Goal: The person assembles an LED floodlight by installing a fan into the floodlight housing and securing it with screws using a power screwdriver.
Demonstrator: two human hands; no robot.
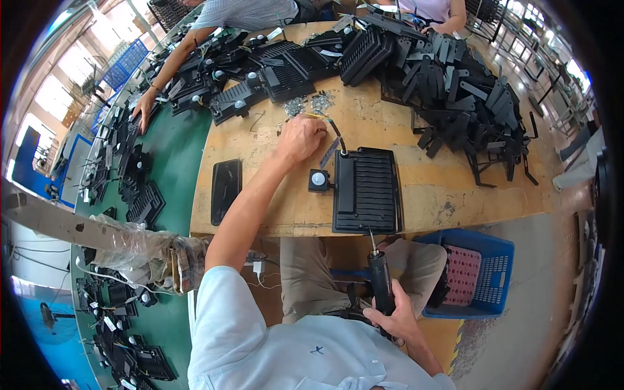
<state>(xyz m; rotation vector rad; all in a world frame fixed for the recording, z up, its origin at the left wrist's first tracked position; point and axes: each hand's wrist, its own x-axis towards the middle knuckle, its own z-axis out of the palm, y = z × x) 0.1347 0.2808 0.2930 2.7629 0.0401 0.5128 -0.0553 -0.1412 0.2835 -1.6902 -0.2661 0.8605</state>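
My right hand (pixel 398 316) grips a black electric screwdriver (pixel 381 279), its thin bit pointing up at the near edge of a black finned floodlight housing (pixel 369 192). The housing lies flat on the wooden table, with a small sensor with a white dome (pixel 318 181) on its left side and a cable (pixel 341 140) with coloured wires at its far end. My left hand (pixel 300 138) rests on the table left of that cable, just short of a heap of small screws (pixel 305 105). Its fingers are curled together, and what they hold, if anything, is hidden.
Black metal brackets (pixel 455 84) are piled at the far right. More floodlights (pixel 286 75) lie across the back. A smartphone (pixel 225 192) is on the left of the table. Another person's arm (pixel 169 68) reaches over the green conveyor (pixel 169 146). A blue crate (pixel 494 276) stands below right.
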